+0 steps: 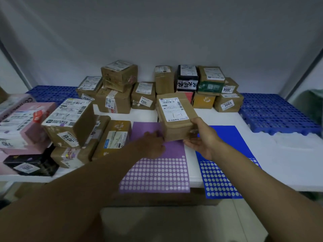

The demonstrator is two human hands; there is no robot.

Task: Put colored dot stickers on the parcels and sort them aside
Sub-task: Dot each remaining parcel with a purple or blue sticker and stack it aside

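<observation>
We are seeing a brown cardboard parcel (176, 116) tilting, label up, above the purple sticker sheet (157, 165); the blue sticker sheet (222, 173) is lying beside it, both seemingly half-peeled.

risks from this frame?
1. The right hand alone grips the raised parcel at its near corner; it may tip or slip.
2. The left hand lies on the purple sticker sheet, which overhangs the table edge and may slide off.
3. The tilted parcel atop the left stack may topple if bumped.
</observation>
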